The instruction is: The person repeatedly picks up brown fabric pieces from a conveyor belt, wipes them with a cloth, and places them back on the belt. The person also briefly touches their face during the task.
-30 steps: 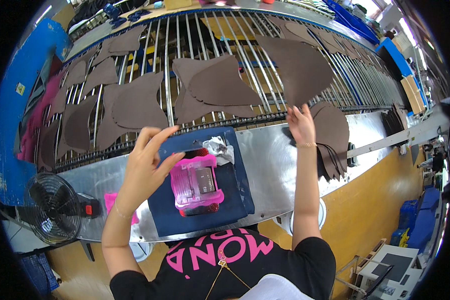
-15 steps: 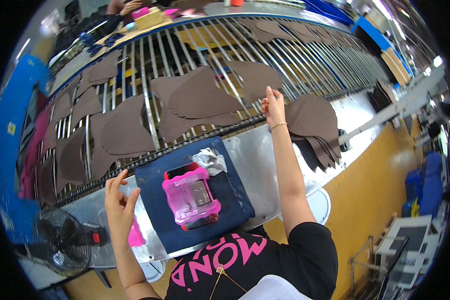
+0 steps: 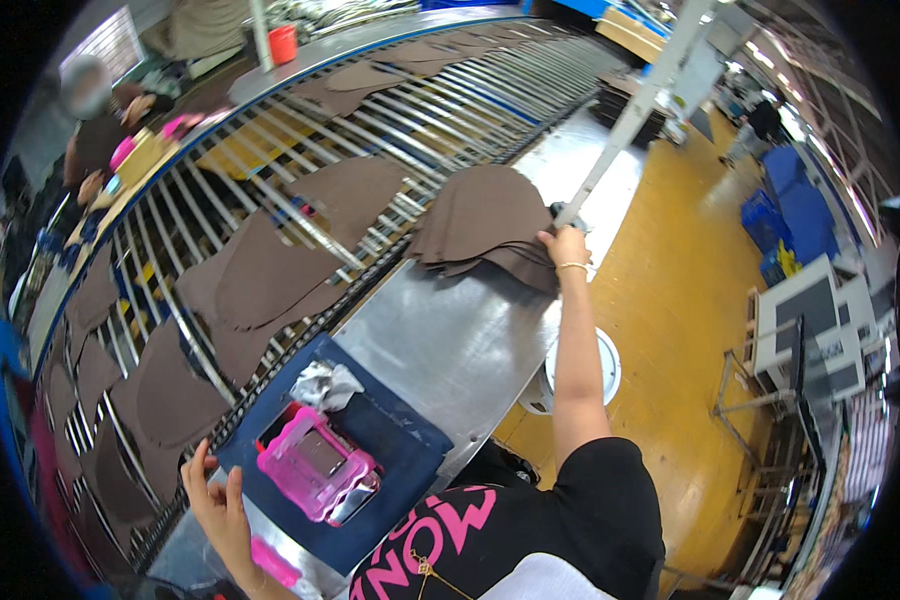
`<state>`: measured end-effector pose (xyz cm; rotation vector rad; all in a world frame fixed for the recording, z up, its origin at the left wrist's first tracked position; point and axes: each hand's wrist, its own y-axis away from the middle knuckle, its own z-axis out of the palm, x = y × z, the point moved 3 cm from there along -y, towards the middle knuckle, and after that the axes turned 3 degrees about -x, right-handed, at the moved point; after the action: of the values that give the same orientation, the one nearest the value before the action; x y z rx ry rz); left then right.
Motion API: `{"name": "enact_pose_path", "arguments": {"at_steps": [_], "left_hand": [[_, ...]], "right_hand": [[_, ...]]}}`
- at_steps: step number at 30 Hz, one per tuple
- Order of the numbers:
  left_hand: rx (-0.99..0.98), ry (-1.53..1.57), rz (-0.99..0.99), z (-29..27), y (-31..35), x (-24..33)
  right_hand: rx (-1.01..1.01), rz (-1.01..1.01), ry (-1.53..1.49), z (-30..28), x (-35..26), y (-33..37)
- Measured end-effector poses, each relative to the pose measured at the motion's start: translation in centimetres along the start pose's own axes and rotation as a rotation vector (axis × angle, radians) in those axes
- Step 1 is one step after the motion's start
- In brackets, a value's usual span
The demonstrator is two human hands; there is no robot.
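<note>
My right hand (image 3: 567, 245) grips the right edge of a stack of flat, dark brown cut pieces (image 3: 485, 215), its thumb over the top and its other fingers partly hidden. The pieces are rounded at the far end and lie fanned on the metal table. My left hand (image 3: 218, 508) is raised beside the conveyor edge with its fingers apart, holding nothing. Close to it, on a dark blue mat (image 3: 405, 435), sits a pink plastic frame (image 3: 315, 462) with red and silvery parts. A crumpled whitish cloth or wrapper (image 3: 327, 385) lies just beyond the frame.
A roller conveyor (image 3: 370, 130) runs along the left, with more brown pieces (image 3: 270, 275) on its bars. A slanting pale post (image 3: 630, 120) rises beyond the stack. A white round stool (image 3: 598, 370) stands on the yellow floor. Another person (image 3: 95, 150) is across the conveyor.
The view has turned to the right. My right hand has come from the air above the conveyor edge to the stack's right edge and taken hold of it. My left hand stays open.
</note>
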<state>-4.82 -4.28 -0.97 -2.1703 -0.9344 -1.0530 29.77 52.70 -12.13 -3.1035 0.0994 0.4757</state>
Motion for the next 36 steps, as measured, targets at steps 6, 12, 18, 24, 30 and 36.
{"name": "enact_pose_path", "arguments": {"at_steps": [6, 12, 18, 24, 30, 36], "left_hand": [[0.0, -0.077, 0.028, 0.0, 0.2, -1.1], [-0.009, -0.069, 0.009, -0.6, 0.5, -2.4], [-0.031, 0.016, -0.027, -0.1, 0.6, -1.7], [-0.015, 0.003, -0.017, -0.3, 1.0, -0.9], [-0.021, -0.015, -0.049, -0.7, 1.1, -0.7], [-0.046, 0.011, 0.111, -0.3, -0.6, 2.0]], "right_hand": [[0.004, 0.062, 0.046, -1.8, -1.2, 1.0], [0.057, 0.006, 0.248, -2.7, -2.2, 1.2], [0.01, -0.056, 0.139, -2.4, -2.1, 0.7], [-0.055, -0.107, -0.064, -2.3, -1.4, 0.8], [0.106, -0.335, -0.296, -3.4, -2.1, 2.4], [0.31, -0.798, -0.201, -12.6, -13.1, 11.9]]}}
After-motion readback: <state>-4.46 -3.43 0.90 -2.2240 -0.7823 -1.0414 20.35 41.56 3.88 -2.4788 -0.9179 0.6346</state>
